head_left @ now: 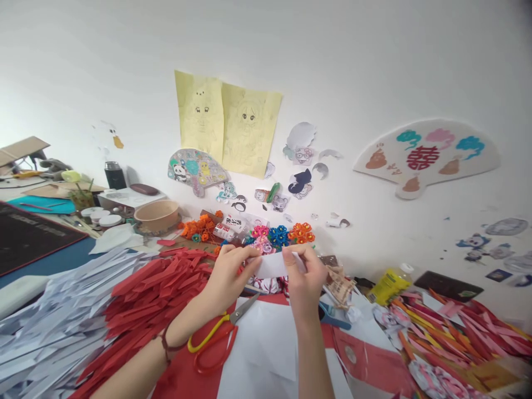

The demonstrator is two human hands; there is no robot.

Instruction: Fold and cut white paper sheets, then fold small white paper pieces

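Note:
Between my two hands a small strip of white paper is held up over the table. My left hand pinches its left end, and my right hand has the right end between thumb and fingers. Below them lie larger white sheets on red paper. Scissors with yellow and red handles rest beside the sheets, under my left wrist, blades pointing up and right.
Piles of folded white strips and red strips cover the left. Small craft flowers stand behind my hands. On the right are a yellow bottle, a blue tool and colourful strips. A wall rises behind.

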